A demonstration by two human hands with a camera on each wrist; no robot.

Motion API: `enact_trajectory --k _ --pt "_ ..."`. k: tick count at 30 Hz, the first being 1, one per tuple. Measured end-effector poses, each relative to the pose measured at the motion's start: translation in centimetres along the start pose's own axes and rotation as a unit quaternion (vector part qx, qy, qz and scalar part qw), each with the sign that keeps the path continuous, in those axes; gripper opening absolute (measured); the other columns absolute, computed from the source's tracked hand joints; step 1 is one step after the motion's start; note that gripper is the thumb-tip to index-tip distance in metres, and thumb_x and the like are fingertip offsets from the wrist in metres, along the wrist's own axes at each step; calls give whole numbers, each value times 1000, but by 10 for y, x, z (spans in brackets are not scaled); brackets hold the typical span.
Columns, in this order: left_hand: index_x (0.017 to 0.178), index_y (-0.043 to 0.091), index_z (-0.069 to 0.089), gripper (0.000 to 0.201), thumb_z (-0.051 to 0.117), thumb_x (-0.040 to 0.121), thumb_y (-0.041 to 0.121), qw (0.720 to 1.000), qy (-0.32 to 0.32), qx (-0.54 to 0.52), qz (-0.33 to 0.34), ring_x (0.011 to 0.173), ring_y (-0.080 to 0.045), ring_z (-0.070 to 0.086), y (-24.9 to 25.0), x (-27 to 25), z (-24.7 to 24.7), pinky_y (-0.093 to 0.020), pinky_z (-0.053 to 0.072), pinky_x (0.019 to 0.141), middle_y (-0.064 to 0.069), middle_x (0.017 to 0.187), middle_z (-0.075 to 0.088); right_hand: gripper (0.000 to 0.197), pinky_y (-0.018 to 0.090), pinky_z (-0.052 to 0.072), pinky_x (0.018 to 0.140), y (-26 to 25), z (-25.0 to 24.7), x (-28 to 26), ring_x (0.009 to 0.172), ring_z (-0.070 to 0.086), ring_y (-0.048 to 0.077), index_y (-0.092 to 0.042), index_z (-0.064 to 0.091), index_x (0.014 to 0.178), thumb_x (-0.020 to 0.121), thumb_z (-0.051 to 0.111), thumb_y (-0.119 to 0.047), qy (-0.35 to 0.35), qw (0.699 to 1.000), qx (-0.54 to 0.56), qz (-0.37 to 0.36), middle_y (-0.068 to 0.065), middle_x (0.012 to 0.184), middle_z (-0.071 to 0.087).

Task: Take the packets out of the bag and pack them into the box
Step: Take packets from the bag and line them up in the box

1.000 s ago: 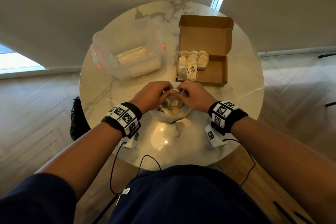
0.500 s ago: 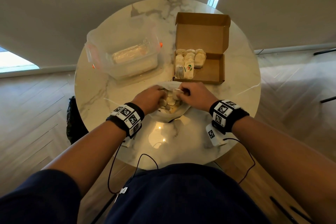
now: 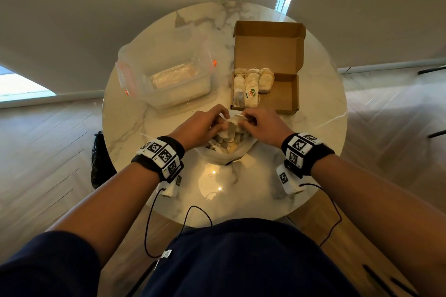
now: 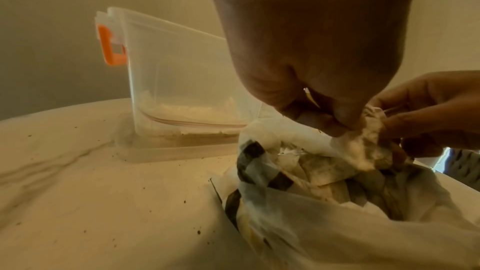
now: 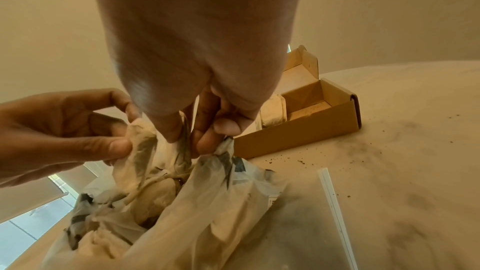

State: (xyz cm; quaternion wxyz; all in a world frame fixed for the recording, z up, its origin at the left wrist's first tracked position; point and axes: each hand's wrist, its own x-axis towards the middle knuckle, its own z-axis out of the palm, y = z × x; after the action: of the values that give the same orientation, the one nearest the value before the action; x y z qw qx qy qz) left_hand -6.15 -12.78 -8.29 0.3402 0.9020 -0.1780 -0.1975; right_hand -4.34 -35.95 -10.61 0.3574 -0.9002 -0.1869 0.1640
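- Round marble table [image 3: 135,125] holds it all, with wood floor around and dark crumbs on top.
- Both my hands meet over the plastic bag [image 3: 224,154].
- My left hand [image 3: 201,128] and right hand [image 3: 261,125] each pinch one packet [image 3: 233,123] between them.
- It hangs long-way down over the bag.
- Just past my right hand sits the open cardboard box [image 3: 284,94], so that hand is nearer.

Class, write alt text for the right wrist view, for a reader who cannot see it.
Both hands pinch one pale packet above an open plastic bag of packets: the left hand grips its edge, the right hand its other side. Behind, an open cardboard box sits on the crumb-speckled marble table.
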Motion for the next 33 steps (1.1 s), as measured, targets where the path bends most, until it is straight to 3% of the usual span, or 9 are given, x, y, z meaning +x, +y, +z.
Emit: enact_trajectory --k 5,8,10,13,17,24,28,30,33 --pt "120 25 50 24 61 98 25 999 -45 -24 13 84 -3 65 6 -3 0 -17 50 75 12 95 71 10 10 31 61 -2 -2 -1 68 50 -3 -21 69 100 96 63 -28 -4 1000 2 -14 -20 73 52" --pt "109 23 50 18 62 97 27 1000 -23 -8 6 78 -10 62 8 -3 3 -25 49 70 7 89 68 7 7 34 62 -4 -2 -2 69 51 -5 -22 69 100 95 64 -25 -12 1000 3 -21 -22 73 53" --pt "102 20 48 12 59 98 25 1000 -8 13 6 73 -14 58 7 -4 5 -29 46 66 3 84 63 8 9 34 62 -3 -2 -4 70 53 -3 -22 69 98 95 64 -28 -6 1000 13 -14 -17 75 58" --pt "96 23 54 5 52 100 20 997 -25 54 40 80 -15 54 4 -5 8 -32 47 73 4 87 61 15 15 36 62 1 0 -6 69 53 2 -20 69 91 96 64 -34 4 1000 19 -7 -8 76 62" --pt "110 21 64 13 58 98 22 997 -9 38 65 90 -12 60 2 -8 10 -30 50 82 3 99 67 18 17 38 62 2 -1 -9 67 52 1 -16 68 90 96 63 -33 5 1000 10 -16 -8 75 61" --pt "115 20 54 21 63 96 22 999 -3 4 49 88 -6 66 14 -7 6 -18 52 78 6 101 72 11 17 41 70 -2 -4 -9 75 58 4 -17 72 102 93 67 -19 -12 1000 4 -9 -5 87 69" --pt "120 17 51 29 65 95 21 999 32 7 18 83 -6 64 14 -3 7 -23 53 77 10 97 69 19 12 42 73 -6 -8 -9 82 61 1 -20 70 110 91 70 -19 -42 999 28 6 -6 95 71" --pt "123 16 55 30 64 95 21 999 33 12 19 85 -7 65 14 -1 7 -22 52 79 8 98 71 20 11 42 72 -9 -11 -11 80 61 -3 -20 67 108 89 72 -18 -50 998 37 9 -7 94 71" --pt "116 17 66 21 63 96 23 997 32 57 39 83 -9 62 14 1 9 -19 47 74 3 97 70 20 15 50 73 -13 -15 -12 81 69 1 -17 60 101 87 74 -18 -54 996 71 11 -4 90 76"
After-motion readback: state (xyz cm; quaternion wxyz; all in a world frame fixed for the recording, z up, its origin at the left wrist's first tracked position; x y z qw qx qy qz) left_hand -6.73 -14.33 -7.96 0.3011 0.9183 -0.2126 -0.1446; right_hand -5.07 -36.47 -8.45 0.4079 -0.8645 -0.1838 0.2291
